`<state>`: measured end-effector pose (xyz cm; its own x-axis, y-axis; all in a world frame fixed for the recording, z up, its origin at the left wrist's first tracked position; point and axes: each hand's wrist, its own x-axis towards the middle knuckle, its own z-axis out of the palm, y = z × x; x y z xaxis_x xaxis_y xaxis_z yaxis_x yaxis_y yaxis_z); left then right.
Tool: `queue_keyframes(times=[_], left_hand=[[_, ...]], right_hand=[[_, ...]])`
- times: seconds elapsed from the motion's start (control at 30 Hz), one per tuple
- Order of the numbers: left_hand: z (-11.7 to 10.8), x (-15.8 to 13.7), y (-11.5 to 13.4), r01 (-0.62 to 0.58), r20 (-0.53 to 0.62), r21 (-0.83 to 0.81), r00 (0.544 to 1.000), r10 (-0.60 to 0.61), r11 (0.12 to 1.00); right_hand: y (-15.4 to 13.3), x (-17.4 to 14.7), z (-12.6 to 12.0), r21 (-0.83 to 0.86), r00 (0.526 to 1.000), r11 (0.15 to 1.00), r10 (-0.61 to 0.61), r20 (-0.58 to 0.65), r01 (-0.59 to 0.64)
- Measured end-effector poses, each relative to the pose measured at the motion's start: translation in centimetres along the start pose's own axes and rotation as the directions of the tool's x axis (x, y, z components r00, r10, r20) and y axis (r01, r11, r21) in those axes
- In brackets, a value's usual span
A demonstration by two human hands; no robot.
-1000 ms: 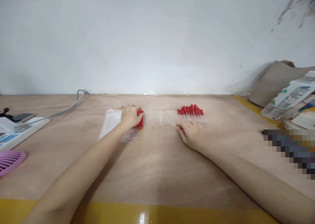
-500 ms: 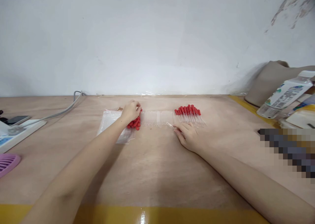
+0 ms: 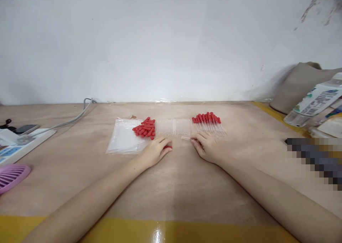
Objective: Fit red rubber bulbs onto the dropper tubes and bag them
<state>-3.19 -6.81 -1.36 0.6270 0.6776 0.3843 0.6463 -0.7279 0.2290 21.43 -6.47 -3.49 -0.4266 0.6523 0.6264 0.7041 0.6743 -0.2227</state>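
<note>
The wooden tabletop bears a plastic bag. The left hand and right hand are well apart. Beyond them, a row of clear tubes has its long axes running away from the person; beside it, capped tubes point their red ends likewise. Loose caps lie heaped, pointing variously. The right fingertips pinch a single tube sideways, free end leftward; the left's clasp a mostly hidden red cap.

One red cap in the left fingers, one clear tube in the right fingers; beyond the left, loose caps, too heaped to count; beyond the right, about ten capped tubes, overlapping; between, bare tubes, too fine to count
</note>
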Motion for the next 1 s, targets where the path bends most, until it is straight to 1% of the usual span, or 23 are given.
queue_keyframes(times=[0.1, 0.23, 0.37, 0.5, 0.57, 0.7, 0.9, 1.0], left_hand=[[0.1, -0.1, -0.5, 0.054, -0.070, -0.144, 0.995, -0.065, 0.988], [0.1, -0.1, 0.0, 0.116, -0.111, -0.236, 0.983, -0.145, 0.965], [0.2, -0.1, 0.7, 0.185, -0.092, -0.318, 0.970, -0.224, 0.930], [0.5, -0.1, 0.8, 0.233, -0.043, -0.427, 0.960, -0.277, 0.874], [0.7, -0.2, 0.7, 0.238, -0.037, -0.470, 0.957, -0.288, 0.850], [0.9, -0.3, 0.7, 0.223, -0.054, -0.485, 0.958, -0.283, 0.846], [1.1, -0.6, 0.8, 0.248, 0.013, -0.471, 0.962, -0.274, 0.847], [0.9, -0.7, 0.9, 0.217, 0.027, -0.434, 0.973, -0.228, 0.874]], right_hand=[[-0.4, 0.1, 0.0, -0.006, 1.000, 1.000, -0.013, 0.010, 0.013], [-1.9, 0.1, 0.2, 0.038, 0.999, 0.999, 0.015, 0.031, -0.016], [-3.0, 0.1, 0.3, 0.092, 0.999, 0.995, 0.025, 0.040, -0.029], [-3.1, 0.1, 0.4, 0.129, 0.999, 0.992, 0.004, 0.037, -0.009], [-3.0, 0.1, 0.3, 0.143, 0.999, 0.990, -0.009, 0.045, 0.003], [-2.9, 0.2, 0.2, 0.171, 0.996, 0.985, -0.031, 0.081, 0.017], [-2.2, 0.6, 0.0, 0.203, 0.986, 0.979, -0.057, 0.158, 0.024], [-1.9, 0.8, -0.2, 0.210, 0.977, 0.977, -0.081, 0.198, 0.038]])
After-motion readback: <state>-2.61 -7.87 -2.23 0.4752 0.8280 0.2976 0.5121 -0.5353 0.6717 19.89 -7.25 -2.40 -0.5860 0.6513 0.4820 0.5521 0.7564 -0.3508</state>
